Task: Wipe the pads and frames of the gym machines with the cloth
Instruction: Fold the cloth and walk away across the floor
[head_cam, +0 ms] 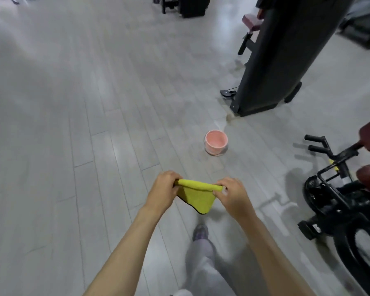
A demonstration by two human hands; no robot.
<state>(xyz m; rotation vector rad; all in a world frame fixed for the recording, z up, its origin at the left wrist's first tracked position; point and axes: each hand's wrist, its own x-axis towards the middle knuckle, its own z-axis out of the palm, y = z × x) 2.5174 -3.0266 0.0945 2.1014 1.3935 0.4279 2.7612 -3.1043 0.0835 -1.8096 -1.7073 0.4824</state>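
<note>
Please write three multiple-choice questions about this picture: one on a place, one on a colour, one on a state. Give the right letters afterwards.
1. Where does the pink bucket stand?
A) on the floor, in front of the person
B) on a machine seat
C) on a shelf

2. What colour is the cloth?
A) blue
B) yellow
C) white

3. How is the cloth held?
A) it lies on the floor
B) one hand alone holds it
C) the left hand and the right hand grip its two ends

Answers: 1 A, it sits on the grey planks; 2 B, yellow with a dark edge; 3 C, the fingers of both hands curl round its top edge.
</note>
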